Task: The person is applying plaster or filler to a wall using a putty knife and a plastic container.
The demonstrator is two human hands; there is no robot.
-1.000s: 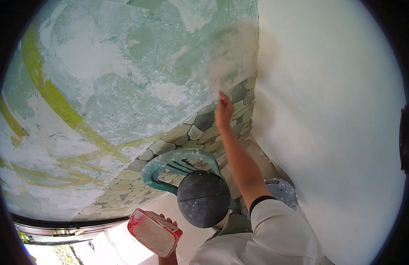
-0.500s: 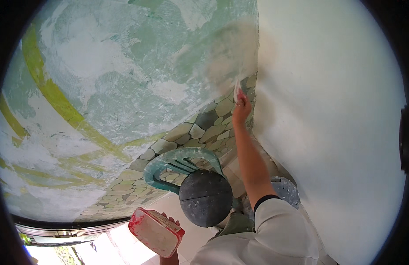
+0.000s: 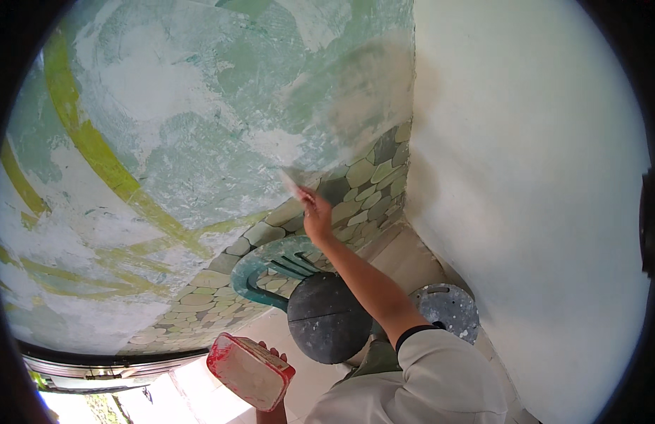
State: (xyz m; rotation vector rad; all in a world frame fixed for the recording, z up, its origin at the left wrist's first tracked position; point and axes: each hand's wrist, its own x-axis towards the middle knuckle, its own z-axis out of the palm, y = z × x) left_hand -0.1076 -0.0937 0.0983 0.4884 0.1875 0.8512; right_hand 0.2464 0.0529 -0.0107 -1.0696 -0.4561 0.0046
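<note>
Working at a patchy green-and-white painted wall (image 3: 200,141)
The right hand (image 3: 317,214), closed, grips a thin, pale, flat tool (image 3: 292,183) at the wall; lower left, the left hand (image 3: 274,351), fingers curled, holds a red-rimmed, whitish-lined rectangular tub (image 3: 221,353).

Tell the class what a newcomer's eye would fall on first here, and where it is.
Probably the green wall, smeared white, with yellow-green stripes, filling the upper left. Next, the right hand near the centre, gripping a pale, blurred tool. Then the red-rimmed tub in the left hand, at the bottom, left of centre.
</note>
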